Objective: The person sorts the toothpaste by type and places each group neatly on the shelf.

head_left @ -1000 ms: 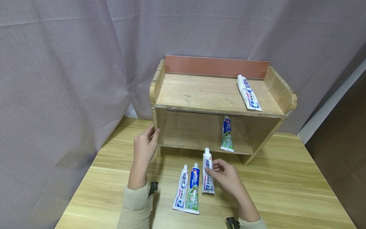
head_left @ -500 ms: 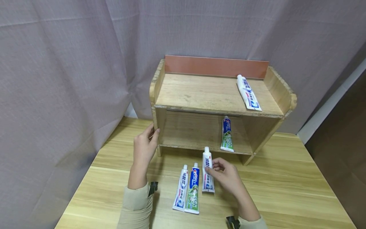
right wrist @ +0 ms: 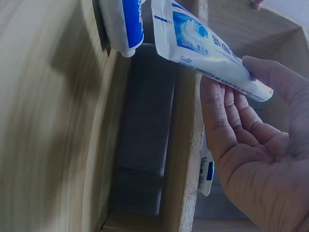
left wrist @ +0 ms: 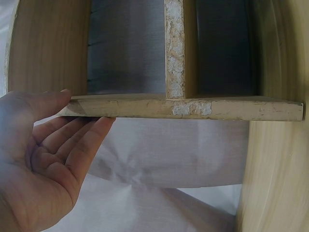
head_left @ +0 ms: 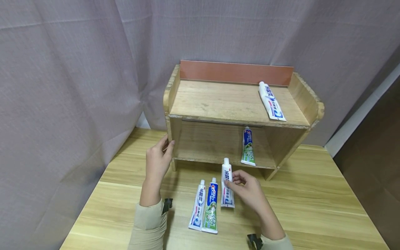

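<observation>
My right hand [head_left: 248, 189] pinches a white toothpaste tube [head_left: 227, 198] between thumb and fingers, its cap pointing toward the shelf. In the right wrist view the same white tube [right wrist: 207, 53] slants across the fingertips. My left hand [head_left: 158, 158] grips the left side panel of a small wooden shelf [head_left: 200, 102]. The left wrist view has the thumb on one face of the side panel [left wrist: 145, 108] and the fingers on the other. To the left of the held tube, a blue-green toothpaste tube [head_left: 211, 208] and a white toothpaste tube [head_left: 198, 208] lie side by side on the table.
On the top board, toward the right, lies another white toothpaste tube [head_left: 271, 101]. A blue-green toothpaste tube [head_left: 248, 147] rests on the lower board. The shelf stands on a wood-grain table [head_left: 312, 201], before a grey curtain [head_left: 93, 69].
My right hand has carried the white toothpaste tube slightly forward, toward the shelf. The left hand keeps its place on the side panel, and the other tubes stay put.
</observation>
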A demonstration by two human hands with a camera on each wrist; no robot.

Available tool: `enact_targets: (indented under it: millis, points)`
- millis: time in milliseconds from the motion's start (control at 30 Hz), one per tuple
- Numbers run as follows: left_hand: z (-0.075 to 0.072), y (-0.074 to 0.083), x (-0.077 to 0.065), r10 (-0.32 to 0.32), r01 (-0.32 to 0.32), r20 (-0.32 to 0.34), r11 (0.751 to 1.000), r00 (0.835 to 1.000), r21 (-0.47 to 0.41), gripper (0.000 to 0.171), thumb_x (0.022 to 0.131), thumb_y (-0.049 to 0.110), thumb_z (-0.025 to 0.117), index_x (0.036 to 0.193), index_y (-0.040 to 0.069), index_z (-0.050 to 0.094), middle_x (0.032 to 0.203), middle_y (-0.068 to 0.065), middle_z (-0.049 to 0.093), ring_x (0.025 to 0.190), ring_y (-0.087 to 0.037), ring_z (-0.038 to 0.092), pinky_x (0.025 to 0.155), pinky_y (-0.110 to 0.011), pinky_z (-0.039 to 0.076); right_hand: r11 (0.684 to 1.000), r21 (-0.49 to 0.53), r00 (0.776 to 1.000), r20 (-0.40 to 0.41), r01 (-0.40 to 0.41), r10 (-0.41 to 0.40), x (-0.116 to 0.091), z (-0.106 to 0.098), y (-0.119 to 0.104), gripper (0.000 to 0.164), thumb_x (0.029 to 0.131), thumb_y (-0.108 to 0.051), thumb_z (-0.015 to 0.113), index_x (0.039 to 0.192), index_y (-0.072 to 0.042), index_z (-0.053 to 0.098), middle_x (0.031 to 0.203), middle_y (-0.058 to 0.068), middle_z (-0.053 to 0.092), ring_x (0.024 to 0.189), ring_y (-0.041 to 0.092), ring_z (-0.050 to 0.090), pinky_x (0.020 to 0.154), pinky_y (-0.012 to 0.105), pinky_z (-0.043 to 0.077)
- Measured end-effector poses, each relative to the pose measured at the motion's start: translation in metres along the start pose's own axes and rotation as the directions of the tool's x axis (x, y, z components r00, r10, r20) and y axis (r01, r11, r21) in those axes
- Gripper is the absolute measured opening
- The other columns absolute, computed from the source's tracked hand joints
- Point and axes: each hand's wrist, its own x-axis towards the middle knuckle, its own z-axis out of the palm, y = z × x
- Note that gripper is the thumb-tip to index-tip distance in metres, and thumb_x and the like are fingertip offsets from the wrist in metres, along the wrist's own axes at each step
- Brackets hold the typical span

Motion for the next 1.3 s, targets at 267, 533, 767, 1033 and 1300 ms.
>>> enact_targets:
  millis: [267,533,767,1033,1300]
  points:
    - [-0.001,0.002,0.0,-0.01,0.01,0.006,1.0,1.0,0.005,0.032,0.099,0.014,0.066,0.126,-0.004,0.066,0.113,-0.022,0.071,0.102,-0.032,0.072,0.083,-0.026,0.062,1.0,0.006,1.0,-0.006,0.001,-0.001,0.001,-0.001,-0.004,0.026,0.084,-0.026,0.083,0.1,-0.01,0.07,0.09,0.003,0.07,0.087,0.019,0.065,0.072,0.025,0.061]
    - [-0.001,0.002,0.0,-0.014,0.014,0.006,1.0,1.0,0.004,0.033,0.099,0.014,0.067,0.126,-0.004,0.066,0.113,-0.022,0.071,0.102,-0.032,0.072,0.083,-0.026,0.061,1.0,0.005,1.0,-0.006,0.008,-0.008,0.002,-0.003,-0.01,0.029,0.084,-0.028,0.083,0.101,-0.01,0.07,0.093,0.004,0.07,0.088,0.019,0.065,0.073,0.025,0.06]
    - [-0.001,0.002,0.0,-0.02,0.02,0.003,1.0,1.0,0.002,0.032,0.099,0.014,0.067,0.126,-0.003,0.066,0.113,-0.022,0.071,0.102,-0.032,0.072,0.083,-0.025,0.061,1.0,0.0,1.0,-0.011,0.018,-0.018,0.004,-0.003,-0.012,0.028,0.084,-0.028,0.084,0.1,-0.01,0.07,0.091,0.002,0.071,0.087,0.017,0.066,0.073,0.025,0.06]
    - [-0.001,0.002,0.0,-0.017,0.017,-0.003,1.0,1.0,0.0,0.031,0.098,0.013,0.067,0.125,-0.003,0.067,0.112,-0.022,0.072,0.101,-0.032,0.072,0.082,-0.024,0.061,1.0,-0.006,1.0,-0.017,0.021,-0.021,0.005,-0.004,-0.014,0.026,0.084,-0.027,0.083,0.1,-0.01,0.07,0.092,0.003,0.07,0.087,0.018,0.066,0.074,0.025,0.061]
    - [-0.001,0.002,0.001,-0.012,0.012,0.004,1.0,1.0,-0.005,0.029,0.099,0.014,0.067,0.124,0.0,0.068,0.113,-0.02,0.072,0.103,-0.031,0.072,0.084,-0.028,0.061,0.998,-0.021,0.998,-0.025,0.052,-0.052,0.006,-0.004,-0.016,0.026,0.085,-0.027,0.083,0.1,-0.009,0.071,0.093,0.002,0.07,0.088,0.017,0.066,0.076,0.025,0.06]
